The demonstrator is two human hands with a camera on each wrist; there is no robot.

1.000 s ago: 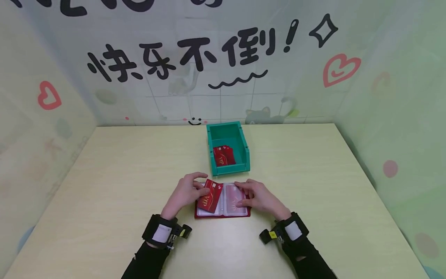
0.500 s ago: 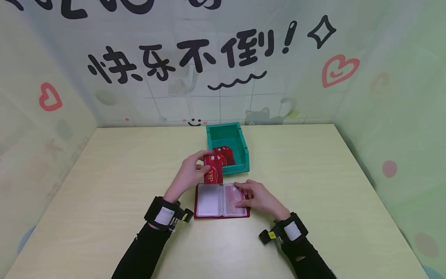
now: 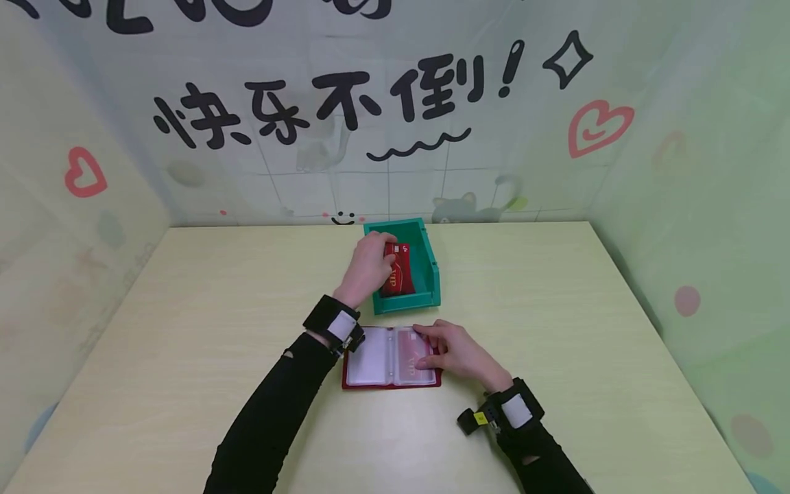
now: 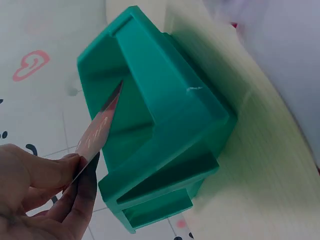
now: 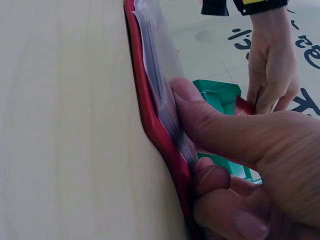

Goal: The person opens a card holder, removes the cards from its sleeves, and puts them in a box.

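Note:
My left hand (image 3: 369, 264) reaches over the green bin (image 3: 430, 264) and pinches a red VIP card (image 3: 396, 273) between thumb and fingers. The left wrist view shows this card (image 4: 100, 132) edge-on, tilted down into the bin (image 4: 165, 125). A red card holder (image 3: 370, 360) lies open on the table in front of the bin, with clear plastic sleeves. My right hand (image 3: 453, 351) rests on its right page. In the right wrist view one finger of that hand (image 5: 240, 145) presses on the sleeves of the holder (image 5: 150, 100); the others fold at the cover's edge.
The pale wooden table (image 3: 555, 309) is enclosed by printed walls at the back and both sides. The bin stands mid-table, just behind the holder. Whether more cards lie in the bin is hidden by my left hand.
My left hand lifted the red card off the holder's left page and carried it away from me into the bin. The right hand stayed on the right page.

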